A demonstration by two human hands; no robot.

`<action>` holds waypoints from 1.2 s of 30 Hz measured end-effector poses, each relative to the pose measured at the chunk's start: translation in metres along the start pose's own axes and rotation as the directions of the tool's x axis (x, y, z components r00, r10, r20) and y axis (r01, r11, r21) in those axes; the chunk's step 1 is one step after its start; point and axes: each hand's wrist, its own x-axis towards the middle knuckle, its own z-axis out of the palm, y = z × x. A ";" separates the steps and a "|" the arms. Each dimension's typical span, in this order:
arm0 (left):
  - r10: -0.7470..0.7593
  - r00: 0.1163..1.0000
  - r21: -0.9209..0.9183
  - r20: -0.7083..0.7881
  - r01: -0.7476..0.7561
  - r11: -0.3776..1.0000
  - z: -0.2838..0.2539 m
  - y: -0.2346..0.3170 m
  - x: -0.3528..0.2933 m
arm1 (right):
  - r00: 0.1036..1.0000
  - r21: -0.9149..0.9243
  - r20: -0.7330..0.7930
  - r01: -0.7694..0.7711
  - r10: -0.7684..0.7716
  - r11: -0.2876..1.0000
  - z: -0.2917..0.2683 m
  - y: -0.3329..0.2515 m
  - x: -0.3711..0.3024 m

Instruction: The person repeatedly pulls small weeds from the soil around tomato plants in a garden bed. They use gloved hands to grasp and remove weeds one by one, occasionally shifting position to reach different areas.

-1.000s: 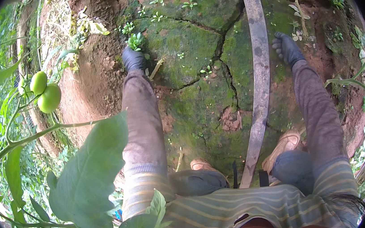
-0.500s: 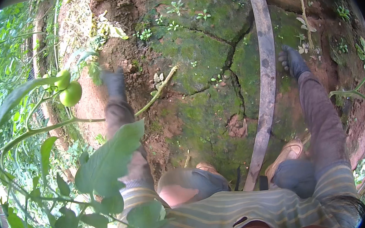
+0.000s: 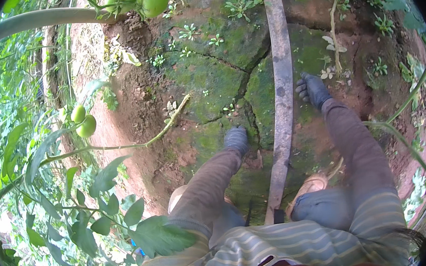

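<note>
My left hand (image 3: 236, 140), in a dark grey glove, hangs over the mossy ground left of a long flat grey strip (image 3: 280, 67). Its back faces up, and its slightly blurred fingers are mostly hidden. To the right of the strip is my right hand (image 3: 313, 90), gloved alike. Its fingers are curled in, and nothing shows in them. Neither hand appears to touch the strip. A bare, broken plant stem (image 3: 169, 121) reaches in from the left, beyond my left hand. On that side, green tomatoes (image 3: 86, 126) hang from the plant.
More green tomatoes (image 3: 152, 3) hang near the top edge beside a thick curved pale pole (image 3: 48, 20). Leafy tomato stems (image 3: 105, 177) crowd the left. Cracks (image 3: 244, 85) run through the ground. Another stem (image 3: 409, 145) arches in at the right. My shoe (image 3: 311, 185) is beside the strip.
My left hand has swung right and closer to my body, from the tomato plant to near the strip. More tomatoes have come into view at the top. The strip appears farther left.
</note>
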 end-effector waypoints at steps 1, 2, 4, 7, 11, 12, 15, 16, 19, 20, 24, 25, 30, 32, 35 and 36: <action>-0.039 0.999 0.003 -0.001 0.039 0.999 0.003 0.001 0.001 | 1.000 0.018 -0.001 -0.027 0.027 0.999 0.001 0.000 0.000; -0.064 0.998 0.006 0.019 0.064 0.998 0.005 0.001 0.003 | 0.999 0.029 -0.001 -0.041 0.041 0.999 0.001 -0.001 0.000; -0.101 0.995 0.003 0.026 0.101 0.995 0.009 0.002 0.006 | 0.999 0.035 -0.015 -0.041 0.042 0.999 0.003 -0.001 0.001; -0.141 0.989 0.048 0.043 0.139 0.989 0.010 0.006 0.010 | 0.997 0.027 -0.001 -0.081 0.081 0.996 0.002 -0.003 0.003; -0.164 0.932 -0.031 0.322 0.183 0.983 -0.016 0.022 0.017 | 0.993 0.037 0.077 -0.092 0.089 0.995 0.000 -0.005 0.005; -0.119 0.954 -0.031 0.275 0.132 0.991 -0.032 0.020 0.015 | 0.990 0.042 0.064 -0.126 0.123 0.991 0.000 -0.006 0.006; -0.121 0.990 -0.035 0.079 0.124 0.992 -0.099 0.006 0.001 | 0.989 0.039 0.074 -0.130 0.127 0.991 -0.001 -0.006 0.005; -0.197 0.974 -0.026 0.113 0.201 0.979 -0.129 -0.001 0.003 | 0.991 0.027 0.089 -0.101 0.099 0.994 -0.001 -0.006 0.004; -0.196 0.981 0.018 0.018 0.195 0.981 -0.199 -0.047 -0.006 | 0.991 0.027 0.053 -0.125 0.123 0.992 0.001 -0.006 0.006; -0.240 0.971 0.059 0.007 0.239 0.969 -0.214 -0.060 -0.007 | 0.992 0.008 0.044 -0.121 0.121 0.993 0.001 -0.007 0.006; -0.218 0.976 0.122 -0.019 0.218 0.968 -0.248 -0.112 -0.002 | 0.991 -0.036 0.058 -0.121 0.123 0.992 0.000 -0.009 0.006; -0.225 0.974 0.161 -0.006 0.223 0.961 -0.254 -0.123 0.003 | 0.991 -0.037 0.069 -0.111 0.113 0.993 -0.001 -0.010 0.007; -0.153 0.988 0.175 -0.007 0.152 0.973 -0.253 -0.155 0.031 | 0.987 -0.049 0.089 -0.128 0.132 0.991 -0.005 -0.009 0.000; -0.176 0.984 0.043 -0.022 0.177 0.983 -0.246 -0.164 0.050 | 0.989 -0.037 0.090 -0.118 0.121 0.992 -0.006 -0.009 -0.001; -0.098 0.982 -0.056 -0.159 0.090 0.994 -0.241 -0.183 0.092 | 0.991 -0.030 0.050 -0.122 0.124 0.992 -0.003 -0.010 -0.002; -0.137 0.968 -0.109 -0.209 0.116 0.987 -0.243 -0.190 0.111 | 0.994 -0.037 0.026 -0.103 0.104 0.994 -0.001 -0.010 -0.002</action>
